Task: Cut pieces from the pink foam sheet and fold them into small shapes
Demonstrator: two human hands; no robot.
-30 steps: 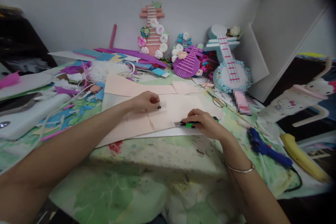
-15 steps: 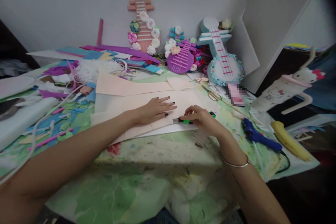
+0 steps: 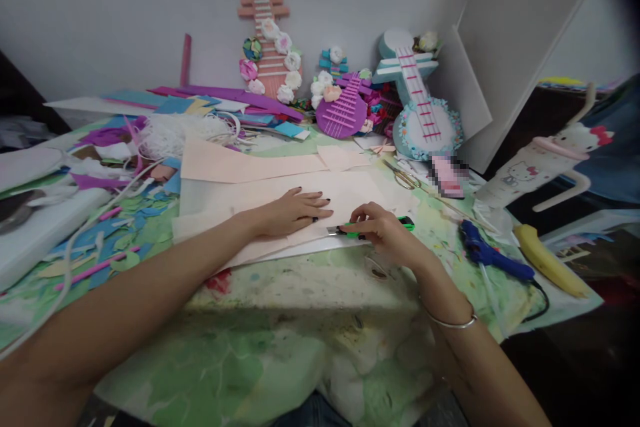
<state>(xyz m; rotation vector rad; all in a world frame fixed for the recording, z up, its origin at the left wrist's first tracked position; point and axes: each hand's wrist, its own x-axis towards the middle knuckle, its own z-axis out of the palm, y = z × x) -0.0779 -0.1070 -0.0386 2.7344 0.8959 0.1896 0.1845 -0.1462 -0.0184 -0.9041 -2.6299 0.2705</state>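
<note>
My left hand [image 3: 293, 212] lies flat, fingers stretched out, on a pale peach foam sheet [image 3: 240, 197] in the middle of the table. My right hand [image 3: 384, 232] is closed round a green utility knife [image 3: 373, 229]; its metal blade end points left, at the sheet's front edge, just right of my left fingertips. A white sheet [image 3: 310, 250] shows under the peach one along the near edge.
Foam guitar models with paper flowers [image 3: 270, 47] [image 3: 345, 113] [image 3: 420, 120] stand at the back wall. Scissors [image 3: 403, 177] lie behind my right hand. A blue glue gun [image 3: 487, 257] and a yellow tool [image 3: 547, 260] lie right. Foam scraps [image 3: 125, 227] and white cord [image 3: 175, 133] crowd the left.
My left hand went from curled to flat on the sheet and slid right, close to the knife. My right hand and the knife shifted slightly left. The camera view dropped a little.
</note>
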